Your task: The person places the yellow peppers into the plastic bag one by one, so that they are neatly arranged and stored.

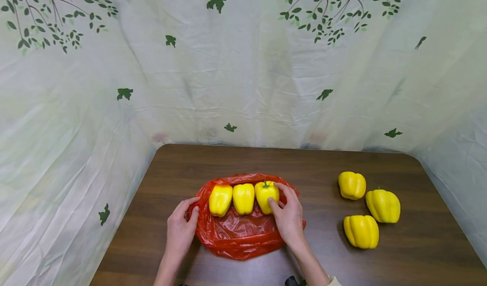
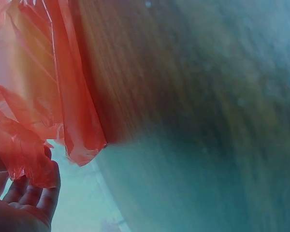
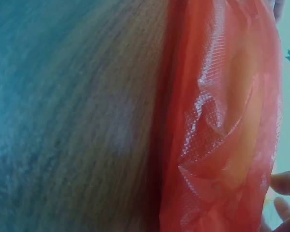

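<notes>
A red plastic bag (image 1: pixel 247 243) lies spread with its mouth facing up on the table. Three yellow bell peppers sit in a row inside it: a left one (image 1: pixel 220 200), a middle one (image 1: pixel 243 199) and a right one (image 1: pixel 264 199) with its green stem showing. My left hand (image 1: pixel 181 224) pinches the bag's left rim; in the left wrist view red film (image 2: pixel 26 159) lies between thumb and fingers. With thumb and fingers on either side, my right hand (image 1: pixel 289 218) holds the right pepper. Bag film hides most of the peppers in the right wrist view.
On the right of the brown wooden table (image 1: pixel 312 163) stand three more yellow bell peppers: a back one (image 1: pixel 351 185), a right one (image 1: pixel 383 206) and a front one (image 1: pixel 361 232). Behind the table hangs a pale curtain (image 1: pixel 251 83) printed with leaves. A dark object (image 1: pixel 292 281) shows near my right forearm.
</notes>
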